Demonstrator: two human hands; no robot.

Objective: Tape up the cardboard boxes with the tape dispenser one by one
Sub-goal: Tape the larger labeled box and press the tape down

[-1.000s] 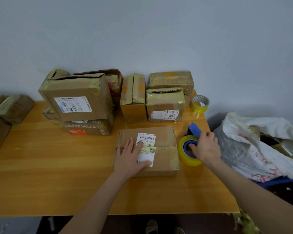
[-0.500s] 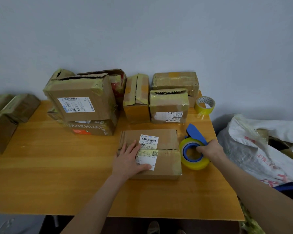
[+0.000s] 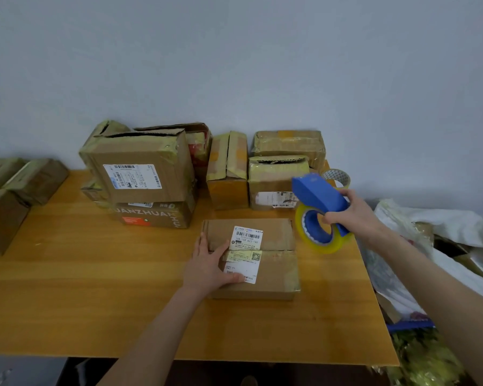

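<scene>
1. The left hand (image 3: 207,267) lies flat on top of the cardboard box (image 3: 273,277). Its fingers (image 3: 204,246) are straight, slightly spread and grasp nothing. The thumb lies across the lower part of the white shipping label (image 3: 246,253), and the palm hides part of the box's left edge.
2. The cardboard box sits directly under the left fingers on the bench (image 3: 95,288), with its flaps down. The centre seam runs rightward from those fingers and is partly hidden by the label.
3. The right hand (image 3: 354,215) has its fingers (image 3: 346,194) curled round the blue tape dispenser (image 3: 319,200). The thumb lies at the hub opening, and the other fingertips are hidden behind the blue body.
4. The tape dispenser is held tilted, to the right of the left fingers and just past the box's far right corner. Its yellowish tape roll (image 3: 322,245) hangs below the right fingers. Whether the roll touches the bench cannot be told, and the cutting edge is not visible.
5. A spare tape roll (image 3: 338,176) lies just behind the right fingers, half hidden by the dispenser.
6. Stacked boxes (image 3: 140,174) stand against the wall beyond both sets of fingers; their print is mostly too small to read.
7. Side boxes (image 3: 11,196), far left of the left fingers, are cut off by the frame. So is a white bag (image 3: 444,227), right of the right fingers, whose contents are unclear.
</scene>
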